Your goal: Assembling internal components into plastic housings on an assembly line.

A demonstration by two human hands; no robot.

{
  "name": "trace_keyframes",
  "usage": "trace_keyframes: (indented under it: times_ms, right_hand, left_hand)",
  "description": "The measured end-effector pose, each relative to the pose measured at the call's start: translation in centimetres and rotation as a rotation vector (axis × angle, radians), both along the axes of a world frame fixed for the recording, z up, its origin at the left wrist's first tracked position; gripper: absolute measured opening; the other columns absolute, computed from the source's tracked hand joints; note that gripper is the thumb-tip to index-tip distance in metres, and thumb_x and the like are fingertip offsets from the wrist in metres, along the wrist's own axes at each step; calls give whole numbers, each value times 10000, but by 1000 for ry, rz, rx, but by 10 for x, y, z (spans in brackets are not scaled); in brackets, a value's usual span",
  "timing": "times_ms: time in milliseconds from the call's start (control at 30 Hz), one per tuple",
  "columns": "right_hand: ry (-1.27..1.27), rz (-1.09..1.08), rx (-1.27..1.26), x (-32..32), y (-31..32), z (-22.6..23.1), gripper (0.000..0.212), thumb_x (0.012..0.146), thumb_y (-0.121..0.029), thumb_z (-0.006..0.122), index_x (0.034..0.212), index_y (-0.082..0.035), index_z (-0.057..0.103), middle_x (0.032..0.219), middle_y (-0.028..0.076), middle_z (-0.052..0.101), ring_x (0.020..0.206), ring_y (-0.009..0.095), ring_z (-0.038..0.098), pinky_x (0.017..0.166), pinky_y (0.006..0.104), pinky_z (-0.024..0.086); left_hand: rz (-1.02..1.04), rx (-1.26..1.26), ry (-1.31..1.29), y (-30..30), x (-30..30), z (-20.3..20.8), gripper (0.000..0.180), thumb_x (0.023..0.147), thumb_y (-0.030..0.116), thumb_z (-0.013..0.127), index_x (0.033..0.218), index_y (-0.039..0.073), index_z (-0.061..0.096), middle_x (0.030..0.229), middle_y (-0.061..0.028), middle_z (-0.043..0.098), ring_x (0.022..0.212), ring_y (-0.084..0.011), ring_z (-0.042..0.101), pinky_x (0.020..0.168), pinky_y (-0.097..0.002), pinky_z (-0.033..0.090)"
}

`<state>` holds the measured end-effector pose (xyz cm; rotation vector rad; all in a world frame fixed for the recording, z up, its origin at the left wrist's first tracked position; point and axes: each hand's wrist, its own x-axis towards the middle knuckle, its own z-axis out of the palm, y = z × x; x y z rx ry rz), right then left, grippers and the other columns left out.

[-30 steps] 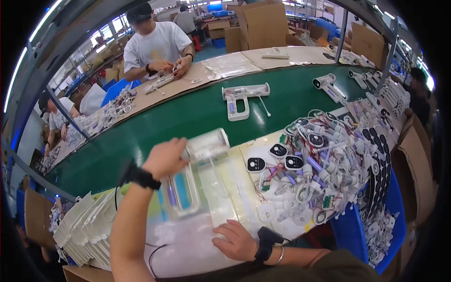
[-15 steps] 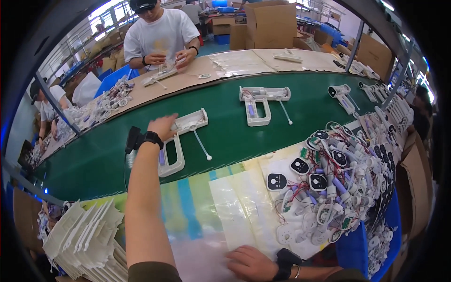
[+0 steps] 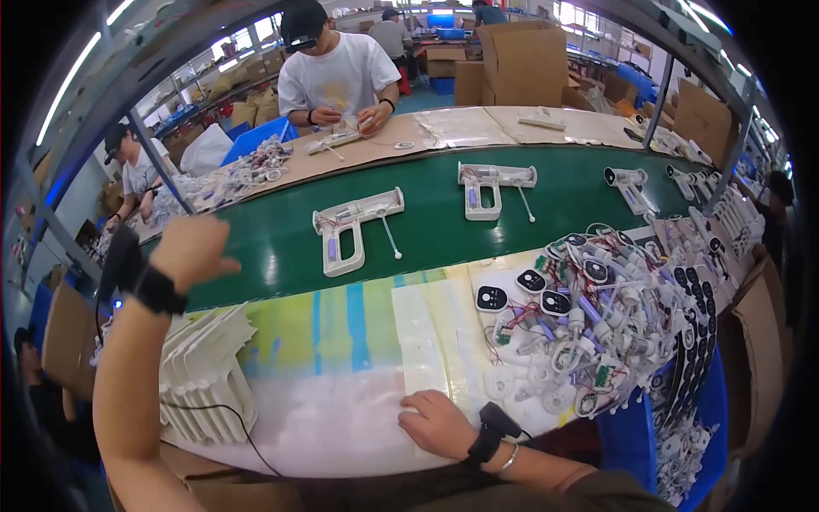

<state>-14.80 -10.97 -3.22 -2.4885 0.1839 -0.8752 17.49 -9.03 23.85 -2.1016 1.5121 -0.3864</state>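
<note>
My left hand (image 3: 194,249) is raised over the near left of the green belt, above a stack of white plastic shells (image 3: 200,363). Its thumb stands apart and nothing shows in its grasp; the other fingers are partly hidden. My right hand (image 3: 437,424) lies loosely on the plastic-covered worktop (image 3: 324,401), fingers apart and holding nothing. On the belt, away from both hands, rests a white pistol-shaped housing (image 3: 384,205) with wires, a purple cylinder in the grip and a thin ball-ended rod. A similar housing (image 3: 514,177) lies farther right.
To my right is a heap of wired parts (image 3: 584,328) with black-faced panels and purple cylinders. A blue bin (image 3: 627,439) stands below it. The green conveyor belt (image 3: 281,247) crosses ahead. Across it, a co-worker (image 3: 341,77) handles another white housing.
My left hand has come off the nearer housing and swung left and back toward me. That housing remains on the belt. My right hand stays on the worktop. The view has shifted.
</note>
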Motion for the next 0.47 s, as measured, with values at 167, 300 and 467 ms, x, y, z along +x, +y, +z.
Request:
trace_keyframes:
  times_ms: [167,300,467]
  right_hand:
    - [-67,-79,-73,-3,5,8,129,718,-86,659,823,-74,585,960,80,563,912,264,544,817,389,435]
    - [-163,-119,-59,-20,14,33,133,710,-67,666,820,-59,592,958,92,562,902,273,546,827,409,428]
    - [-222,-140,-33,-50,21,37,145,701,-50,673,825,-51,599,960,108,565,872,296,546,821,407,430]
  left_hand:
    - [191,182,-108,98,-23,-99,560,591,508,736,931,72,653,972,-85,617,966,-251,569,858,-430,400]
    - [16,-75,-356,133,-1,-153,397,738,246,574,1064,21,602,1129,-112,528,1051,-303,473,907,-441,360]
    - [118,-58,-437,117,1,-162,360,819,144,466,1136,-5,547,1123,-107,548,1012,-268,482,903,-448,352]
